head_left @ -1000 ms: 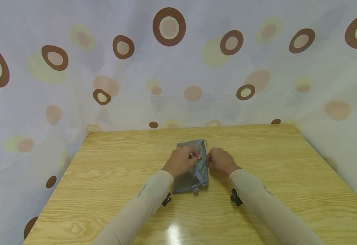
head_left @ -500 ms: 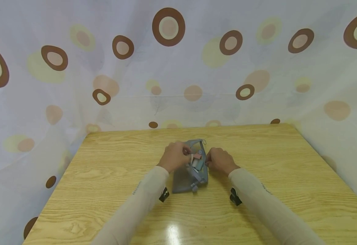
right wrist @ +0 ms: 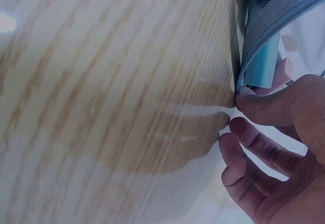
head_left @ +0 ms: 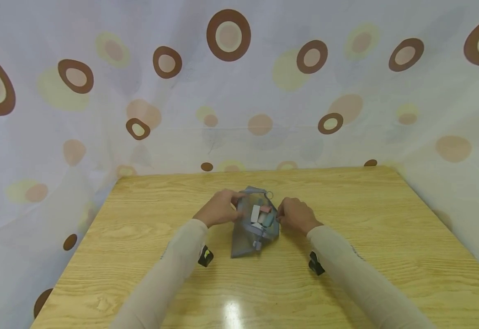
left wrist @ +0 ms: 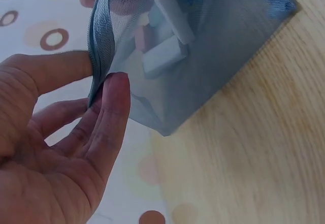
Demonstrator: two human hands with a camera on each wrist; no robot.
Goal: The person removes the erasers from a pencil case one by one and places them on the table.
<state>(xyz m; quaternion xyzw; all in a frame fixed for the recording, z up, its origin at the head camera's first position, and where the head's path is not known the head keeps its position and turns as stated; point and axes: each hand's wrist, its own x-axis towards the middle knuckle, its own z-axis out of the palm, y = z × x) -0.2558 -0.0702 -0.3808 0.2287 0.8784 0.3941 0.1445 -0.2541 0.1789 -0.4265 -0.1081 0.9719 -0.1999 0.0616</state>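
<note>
A blue-grey mesh zipper pouch (head_left: 242,238) lies on the table, its mouth spread apart. Inside are several small blocks, among them a white block (head_left: 255,214), a pink block (head_left: 265,209) and a teal block (right wrist: 263,66). My left hand (head_left: 219,209) pinches the zipper edge on the left side of the mouth; in the left wrist view, the fingers of that hand (left wrist: 66,148) lie on both sides of this edge. On the opposite edge, my right hand (head_left: 297,214) pinches the rim between thumb and forefinger, its other fingers (right wrist: 249,176) loosely bent below.
A round ring (head_left: 269,194) hangs at the pouch's far corner. The wooden table (head_left: 367,214) extends around the pouch. A white curtain with brown and yellow circles (head_left: 260,82) encloses the back and sides. Each wrist carries a small black device (head_left: 205,257).
My left hand has moved left from over the blocks to the pouch's left edge, drawing the mouth wider and uncovering the white block. My right hand stays at the right edge.
</note>
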